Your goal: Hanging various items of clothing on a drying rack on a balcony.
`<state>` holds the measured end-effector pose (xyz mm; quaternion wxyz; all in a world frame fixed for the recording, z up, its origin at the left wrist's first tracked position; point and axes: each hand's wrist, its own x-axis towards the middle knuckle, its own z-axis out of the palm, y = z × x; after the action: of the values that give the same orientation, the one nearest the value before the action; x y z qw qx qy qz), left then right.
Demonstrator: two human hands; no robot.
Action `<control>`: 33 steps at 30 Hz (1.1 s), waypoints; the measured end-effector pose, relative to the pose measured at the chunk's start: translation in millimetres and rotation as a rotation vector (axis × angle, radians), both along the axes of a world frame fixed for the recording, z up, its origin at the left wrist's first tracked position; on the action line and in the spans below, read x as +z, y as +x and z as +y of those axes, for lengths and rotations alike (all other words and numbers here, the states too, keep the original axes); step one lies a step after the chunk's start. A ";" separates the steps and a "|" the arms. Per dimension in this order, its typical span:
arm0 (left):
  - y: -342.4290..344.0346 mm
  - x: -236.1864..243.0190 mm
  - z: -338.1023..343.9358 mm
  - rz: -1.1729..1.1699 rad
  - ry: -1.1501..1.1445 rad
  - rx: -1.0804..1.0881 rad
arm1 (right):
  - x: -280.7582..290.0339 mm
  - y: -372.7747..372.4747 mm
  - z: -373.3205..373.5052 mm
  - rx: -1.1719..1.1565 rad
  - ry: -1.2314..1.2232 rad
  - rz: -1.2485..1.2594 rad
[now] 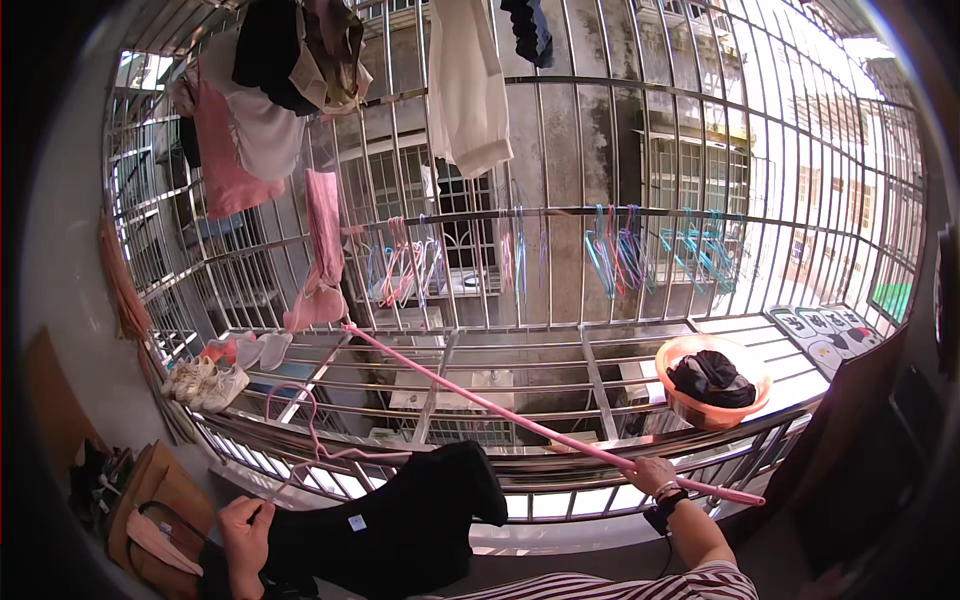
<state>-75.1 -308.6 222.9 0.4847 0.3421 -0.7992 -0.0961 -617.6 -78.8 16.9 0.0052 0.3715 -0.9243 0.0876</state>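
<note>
- Grasping the pink pole (480, 398), the right hand (655, 475) wraps its fingers round the shaft; the pole slants up leftward, its far end near a hanging pink garment (318, 305).
- 1 black garment (390, 530) lies low in front of the metal bars; the left hand (245, 535) is clenched beside its left end, apparently gripping it.
- 1 pink hanger (318, 440) stands hook-up at that garment's upper edge; I cannot tell whether both its shoulders are seated.
- Done, judging by what hangs overhead: white trousers (465, 90), a pink top (232, 150) and other clothes.
- Remaining, probably: the black garment, not yet up, and dark cloth (715, 378) in the orange basin (705, 414).
</note>
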 end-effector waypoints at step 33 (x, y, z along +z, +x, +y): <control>42.7 8.0 -27.9 -0.099 0.013 0.235 | -166.6 151.0 86.7 0.314 -0.211 -1.014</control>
<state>-32.3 -336.6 230.9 0.4504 0.4410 -0.7759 -0.0266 -466.6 7.9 -149.7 -0.4173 0.4138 -0.7304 0.3480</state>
